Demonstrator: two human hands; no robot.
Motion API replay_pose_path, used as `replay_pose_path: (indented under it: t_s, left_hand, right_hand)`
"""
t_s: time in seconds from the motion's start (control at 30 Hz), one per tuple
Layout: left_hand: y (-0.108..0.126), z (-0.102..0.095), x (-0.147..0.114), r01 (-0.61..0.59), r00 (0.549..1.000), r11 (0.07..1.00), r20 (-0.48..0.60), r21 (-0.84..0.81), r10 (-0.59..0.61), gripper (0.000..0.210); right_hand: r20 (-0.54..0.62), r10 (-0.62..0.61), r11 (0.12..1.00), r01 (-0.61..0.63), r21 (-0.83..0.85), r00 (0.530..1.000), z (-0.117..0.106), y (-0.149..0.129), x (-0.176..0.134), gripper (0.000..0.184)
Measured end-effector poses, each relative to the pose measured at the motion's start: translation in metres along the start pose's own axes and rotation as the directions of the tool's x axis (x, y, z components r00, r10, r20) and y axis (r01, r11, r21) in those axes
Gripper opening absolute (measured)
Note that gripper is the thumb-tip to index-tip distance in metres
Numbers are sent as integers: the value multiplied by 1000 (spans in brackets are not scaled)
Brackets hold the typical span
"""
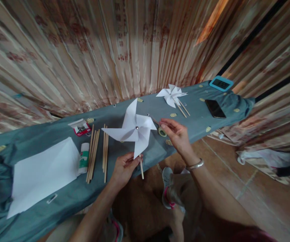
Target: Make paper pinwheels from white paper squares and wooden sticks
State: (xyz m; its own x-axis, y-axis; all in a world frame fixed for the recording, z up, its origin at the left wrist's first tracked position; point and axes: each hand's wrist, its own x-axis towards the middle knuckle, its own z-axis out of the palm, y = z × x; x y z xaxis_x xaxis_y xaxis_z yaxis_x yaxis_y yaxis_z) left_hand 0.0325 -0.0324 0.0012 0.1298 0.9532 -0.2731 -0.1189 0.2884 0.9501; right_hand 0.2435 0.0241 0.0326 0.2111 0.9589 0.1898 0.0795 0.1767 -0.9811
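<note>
Gripping the stick [142, 169] just under the pinwheel [128, 129], left hand [124, 168] has thumb and fingers pinched in. Right hand [177, 135]: fingers half curled towards the thumb, beside the pinwheel's right blade and a pale green ring [162, 131]; cannot tell whether they grip the ring. Pinwheel white, silver pin at centre, above the table [197, 117]. Stick's lower end pokes past the near edge, over the floor [223, 164]. Left side tight: a blade tip reaches the tops of the loose sticks [105, 154]. Glue [83, 158] next, then paper [44, 174]; open red box [81, 129] behind. Right side roomier: cloth runs from right hand to phone [215, 109]. More pinwheels [171, 96] lie near the back edge, close to the curtain [135, 50].
</note>
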Motion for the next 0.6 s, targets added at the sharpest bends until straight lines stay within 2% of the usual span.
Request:
replay_pose_path:
  t_s: [0.1, 0.2, 0.4, 0.6]
  left_hand:
    - [0, 1, -1, 3, 999, 1000, 43, 12, -3, 34]
    - [-1, 1, -2, -2, 998, 1000, 66, 21, 0, 32]
    - [1, 0, -1, 9, 1000, 1000, 18, -4, -9, 29]
    - [3, -1, 0, -21, 1000, 1000, -15, 10, 21, 27]
  right_hand:
    - [71, -34, 998, 37, -42, 997, 2, 9, 3, 50]
    - [164, -23, 999, 29, -31, 986, 5, 12, 1, 45]
    - [243, 133, 989, -143, 27, 961, 4, 7, -2, 34]
    - [368, 221, 955, -277, 107, 903, 11, -1, -10, 32]
